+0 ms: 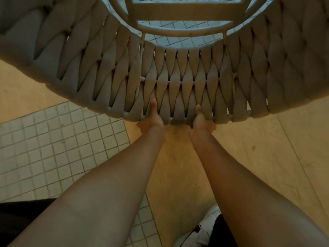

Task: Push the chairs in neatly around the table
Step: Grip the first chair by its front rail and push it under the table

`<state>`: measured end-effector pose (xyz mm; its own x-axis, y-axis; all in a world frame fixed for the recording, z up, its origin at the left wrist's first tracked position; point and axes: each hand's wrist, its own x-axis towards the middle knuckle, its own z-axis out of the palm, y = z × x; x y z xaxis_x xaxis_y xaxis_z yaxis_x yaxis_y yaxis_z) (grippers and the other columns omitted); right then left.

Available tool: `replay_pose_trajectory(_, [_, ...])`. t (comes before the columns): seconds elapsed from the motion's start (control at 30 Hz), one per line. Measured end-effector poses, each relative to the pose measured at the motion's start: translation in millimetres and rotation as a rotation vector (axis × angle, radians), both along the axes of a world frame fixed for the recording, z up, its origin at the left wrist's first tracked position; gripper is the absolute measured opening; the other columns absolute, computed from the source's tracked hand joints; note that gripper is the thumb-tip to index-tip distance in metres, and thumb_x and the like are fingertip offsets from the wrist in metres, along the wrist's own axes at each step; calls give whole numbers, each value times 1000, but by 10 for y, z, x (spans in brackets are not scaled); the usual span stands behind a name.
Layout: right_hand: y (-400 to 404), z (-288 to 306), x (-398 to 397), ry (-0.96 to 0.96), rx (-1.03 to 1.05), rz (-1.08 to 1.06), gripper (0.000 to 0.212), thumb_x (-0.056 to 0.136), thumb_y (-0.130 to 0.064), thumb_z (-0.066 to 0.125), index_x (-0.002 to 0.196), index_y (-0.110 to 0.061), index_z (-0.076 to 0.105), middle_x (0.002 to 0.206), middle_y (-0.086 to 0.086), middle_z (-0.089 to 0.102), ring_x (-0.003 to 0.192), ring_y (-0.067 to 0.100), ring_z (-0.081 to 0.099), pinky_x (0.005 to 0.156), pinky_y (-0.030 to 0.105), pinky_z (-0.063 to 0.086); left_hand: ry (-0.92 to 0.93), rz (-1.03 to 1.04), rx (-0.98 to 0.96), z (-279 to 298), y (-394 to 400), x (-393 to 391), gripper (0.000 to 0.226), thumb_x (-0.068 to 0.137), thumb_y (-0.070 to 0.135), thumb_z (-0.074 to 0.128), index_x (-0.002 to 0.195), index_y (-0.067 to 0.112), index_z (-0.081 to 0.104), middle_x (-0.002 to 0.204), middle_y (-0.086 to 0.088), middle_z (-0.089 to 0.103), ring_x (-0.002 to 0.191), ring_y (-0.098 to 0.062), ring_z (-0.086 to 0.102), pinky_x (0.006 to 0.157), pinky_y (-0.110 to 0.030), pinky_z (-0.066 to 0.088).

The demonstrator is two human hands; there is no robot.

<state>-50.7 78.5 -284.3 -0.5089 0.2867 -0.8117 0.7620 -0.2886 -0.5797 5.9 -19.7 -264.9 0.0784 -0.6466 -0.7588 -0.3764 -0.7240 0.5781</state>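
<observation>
So the person is standing right behind a woven-back chair [178, 75], looking straight down over it; the left hand [151, 120] and right hand [203, 122] are both clamping on the top rail of the curved backrest, close together near its middle, thumbs lying up over the webbing and the other fingers curling under where they can't be seen; the chair is sitting between the person and what looks like the seat frame [183, 16] further ahead, over the tiled floor [53, 148]; the table itself isn't showing in this view, so it's hard telling how far the chair is from it; looks like the pushing step is the one in hand right now; the next move is probably calling for a straight, even shove with both arms so the chair is sliding in square and not twisting; the white shoe [201, 232] is planted close behind.
</observation>
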Motion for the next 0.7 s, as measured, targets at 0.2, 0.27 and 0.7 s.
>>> replay_pose_trajectory(0.2, [-132, 642, -102, 23, 165, 11, 90, 76, -36, 90, 140, -7, 35, 134, 17, 59, 119, 36, 62, 100, 46, 54, 18, -9, -217, 487, 56, -7, 70, 85, 66, 67, 126, 15, 43, 109, -3, 62, 93, -23, 63, 73, -32, 50])
replay_pose_trajectory(0.27, [-167, 883, -131, 38, 189, 28, 89, 76, -38, 89, 139, -8, 34, 134, 18, 58, 119, 38, 61, 100, 47, 54, 59, -5, -303, 744, 106, 13, 45, 96, 51, 61, 120, 19, 38, 108, -4, 63, 94, -23, 66, 63, -19, 51])
replay_pose_trajectory(0.7, [-630, 2569, -289, 69, 253, 99, 70, 87, -33, 81, 132, -6, 34, 130, 19, 58, 113, 36, 63, 84, 31, 51, -409, -1422, -1155, 2364, -598, 160, 74, 68, 10, 70, 135, 22, 41, 141, -12, 32, 126, -32, 30, 104, -38, 25])
